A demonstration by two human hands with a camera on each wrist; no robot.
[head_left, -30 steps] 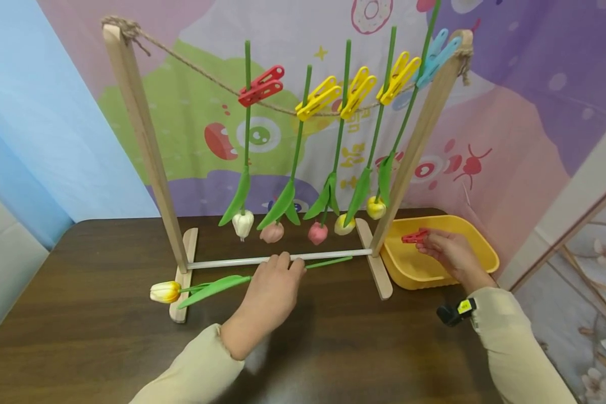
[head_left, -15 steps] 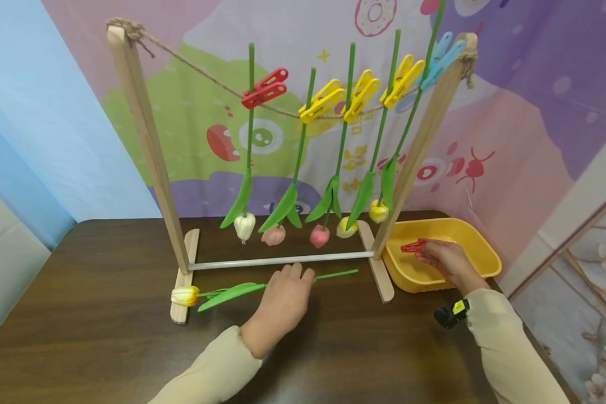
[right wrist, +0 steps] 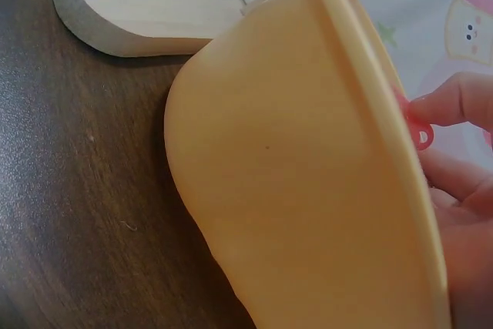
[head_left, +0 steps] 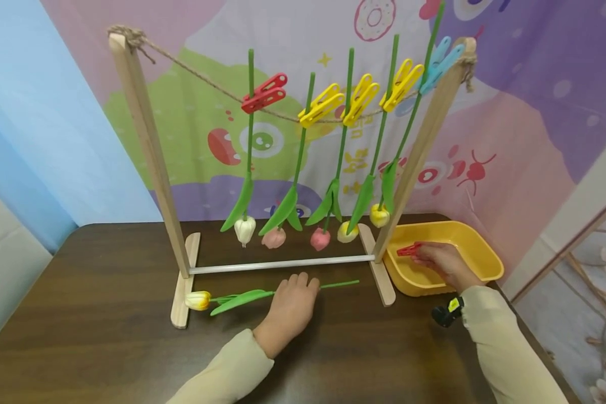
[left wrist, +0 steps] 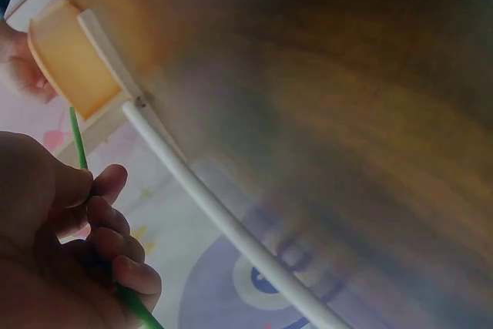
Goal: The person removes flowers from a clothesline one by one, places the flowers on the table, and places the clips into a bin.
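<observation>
My left hand [head_left: 292, 303] grips the green stem of a yellow-and-white artificial tulip [head_left: 198, 301], just in front of the rack's white bar [head_left: 283, 264]. The tulip's head points left, over the rack's left foot. In the left wrist view the fingers curl round the green stem [left wrist: 78, 138]. My right hand [head_left: 446, 264] pinches a red clothespin [head_left: 409, 250] above the yellow basin [head_left: 472, 238]. In the right wrist view the basin wall hides part of that hand, and only the end of the clothespin [right wrist: 420, 135] shows between finger and thumb.
A wooden rack [head_left: 148, 140] carries a twine line [head_left: 197, 73]. Several tulips hang head down from it, held by a red clothespin [head_left: 264, 94], yellow clothespins [head_left: 321, 105] and blue ones [head_left: 440, 66]. The basin stands beside the rack's right foot [head_left: 382, 285] on the dark table [head_left: 358, 359].
My left hand has drawn the tulip toward me and to the right, away from the white bar. The right hand, still holding the red clothespin, has shifted slightly.
</observation>
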